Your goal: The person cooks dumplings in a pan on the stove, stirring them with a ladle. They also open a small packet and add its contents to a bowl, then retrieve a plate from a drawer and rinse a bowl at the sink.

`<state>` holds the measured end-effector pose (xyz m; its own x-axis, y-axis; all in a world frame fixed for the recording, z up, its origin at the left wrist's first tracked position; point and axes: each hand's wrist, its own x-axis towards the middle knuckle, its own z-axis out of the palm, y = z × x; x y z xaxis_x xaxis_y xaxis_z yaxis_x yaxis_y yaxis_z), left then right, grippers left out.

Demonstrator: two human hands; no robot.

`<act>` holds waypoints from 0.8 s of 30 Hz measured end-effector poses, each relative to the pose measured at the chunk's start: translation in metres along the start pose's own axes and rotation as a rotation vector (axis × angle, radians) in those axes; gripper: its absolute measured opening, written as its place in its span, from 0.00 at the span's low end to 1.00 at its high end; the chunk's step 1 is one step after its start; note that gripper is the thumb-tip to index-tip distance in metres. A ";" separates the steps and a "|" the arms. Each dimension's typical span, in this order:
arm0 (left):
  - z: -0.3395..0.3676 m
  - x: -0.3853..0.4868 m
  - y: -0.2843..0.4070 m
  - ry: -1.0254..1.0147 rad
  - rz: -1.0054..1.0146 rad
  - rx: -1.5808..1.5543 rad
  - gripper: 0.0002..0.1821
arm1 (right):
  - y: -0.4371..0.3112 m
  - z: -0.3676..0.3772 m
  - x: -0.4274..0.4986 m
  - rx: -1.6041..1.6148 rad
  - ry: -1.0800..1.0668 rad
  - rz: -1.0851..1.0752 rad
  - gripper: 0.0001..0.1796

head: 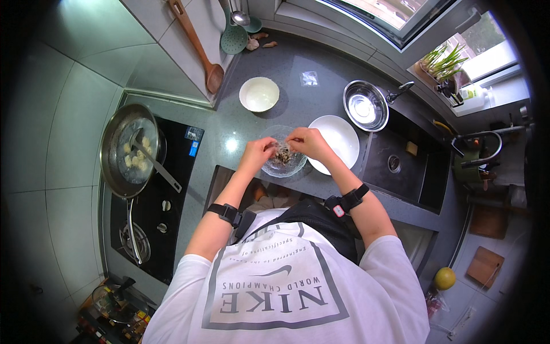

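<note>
Both of my hands are above a clear glass bowl [281,173] on the grey counter. My left hand [263,148] is at its left side and my right hand [304,139] at its upper right. Between their fingertips is a small transparent packet or piece of film [282,145], held from both sides. Dark and pale dry bits [283,157] lie below it in the bowl. A white round dish [339,144] stands close beside my right hand, and a white bowl [259,94] stands farther back.
On the left, a frying pan [112,170] with a ladle [159,165], pale balls and liquid sits on the black cooktop [176,150]. A steel bowl [365,105] rests by the sink [389,172]. A small clear packet [309,78] lies at the back; a wooden ladle [197,47] hangs left.
</note>
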<state>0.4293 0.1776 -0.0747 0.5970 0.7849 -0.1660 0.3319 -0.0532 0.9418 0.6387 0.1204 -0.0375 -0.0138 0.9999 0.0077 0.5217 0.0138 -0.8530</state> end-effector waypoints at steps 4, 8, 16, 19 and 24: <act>0.005 -0.001 0.003 0.011 0.033 0.061 0.11 | -0.012 -0.001 0.003 -0.237 -0.036 -0.220 0.08; 0.009 0.002 -0.003 -0.093 -0.006 0.026 0.11 | -0.021 -0.002 0.006 -0.207 -0.064 -0.204 0.08; 0.007 0.004 -0.019 -0.025 -0.196 -0.609 0.11 | -0.028 -0.019 -0.001 0.002 0.127 0.007 0.25; 0.008 0.004 -0.017 -0.016 -0.191 -0.625 0.12 | -0.026 -0.016 -0.008 -0.201 -0.057 -0.076 0.31; 0.010 0.003 -0.008 -0.015 -0.226 -0.672 0.13 | -0.021 -0.010 -0.014 -0.210 0.005 -0.020 0.36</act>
<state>0.4359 0.1743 -0.0853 0.5783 0.7228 -0.3783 -0.0711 0.5065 0.8593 0.6362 0.1066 -0.0142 -0.0222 0.9994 0.0262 0.6880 0.0343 -0.7249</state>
